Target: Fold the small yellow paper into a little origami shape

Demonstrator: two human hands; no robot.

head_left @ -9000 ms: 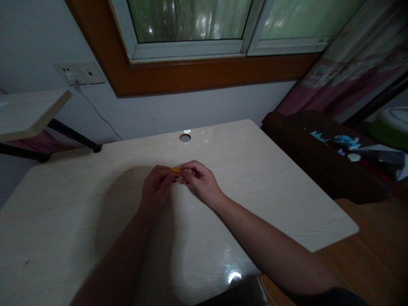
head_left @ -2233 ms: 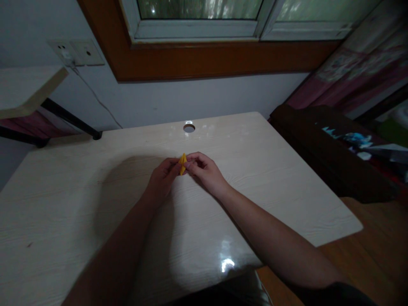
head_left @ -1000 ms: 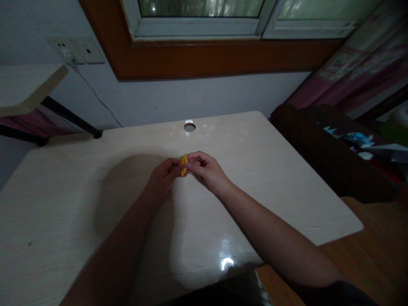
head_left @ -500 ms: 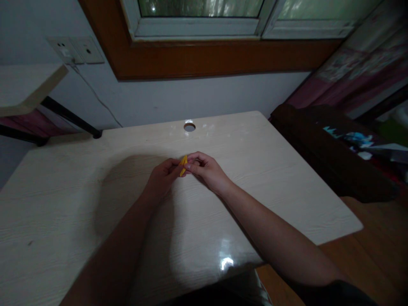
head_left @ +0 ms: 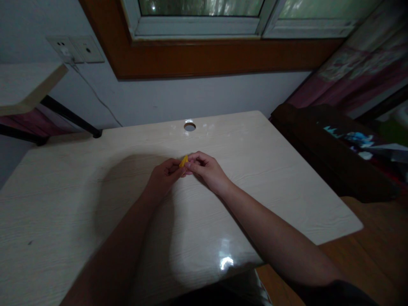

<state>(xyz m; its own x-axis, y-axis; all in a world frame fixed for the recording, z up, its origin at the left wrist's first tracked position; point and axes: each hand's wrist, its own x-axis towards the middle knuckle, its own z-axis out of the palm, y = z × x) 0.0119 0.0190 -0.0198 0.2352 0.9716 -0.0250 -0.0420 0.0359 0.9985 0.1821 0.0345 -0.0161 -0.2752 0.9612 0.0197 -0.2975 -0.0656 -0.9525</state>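
Observation:
A small piece of folded yellow paper (head_left: 184, 161) is pinched between my two hands over the middle of the desk. My left hand (head_left: 164, 175) grips its left side between thumb and fingers. From the right, my right hand (head_left: 206, 168) pinches the same piece, with the thumb in front. A pointed yellow tip sticks up between the hands. Thumbs and fingertips hide the lower part of the paper.
The pale desk (head_left: 255, 165) has a round cable hole (head_left: 189, 126) near its back edge. At the left, black posts (head_left: 72, 114) hold up a shelf (head_left: 28, 85). A cable (head_left: 95, 95) hangs from the wall socket (head_left: 65, 49). Dark furniture (head_left: 318, 148) stands right of the desk.
The yellow paper has turned or been refolded slightly between my fingers. Less of its lower end shows below the thumbs. Both arms stay in nearly the same place.

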